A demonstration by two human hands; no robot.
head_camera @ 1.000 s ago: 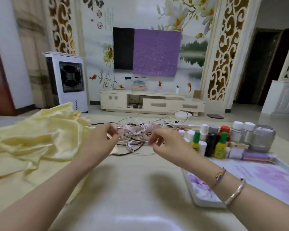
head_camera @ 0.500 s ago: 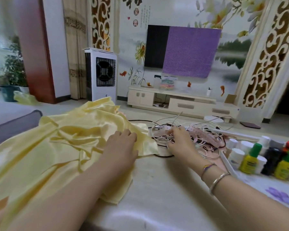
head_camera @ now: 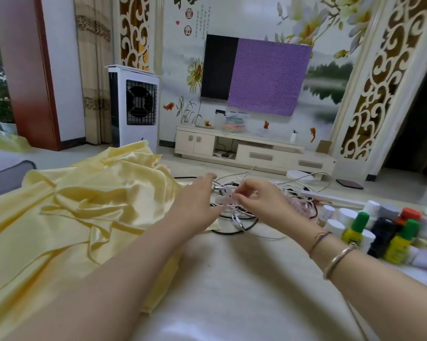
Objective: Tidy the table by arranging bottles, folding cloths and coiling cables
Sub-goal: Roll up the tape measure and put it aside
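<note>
I see both hands out over the pale desk [head_camera: 232, 291], meeting at the tangle of cables [head_camera: 234, 212] near its far edge. The right hand [head_camera: 264, 203] has its fingertips pinched together on a pale pink cable, so that grip is clamped on a strand lifted slightly from the heap. The left hand [head_camera: 195, 205] lies flat with fingers stretched forward, its grip apart, the fingertips touching the near left side of the tangle and the palm over the edge of the yellow cloth [head_camera: 84, 217]. That cloth lies crumpled and unfolded across the left half of the desk, just beside the cables. The bottles [head_camera: 379, 232] stand crowded together at the right, near the cables; green, red and white caps show among them. Two bracelets sit on the right wrist.
</note>
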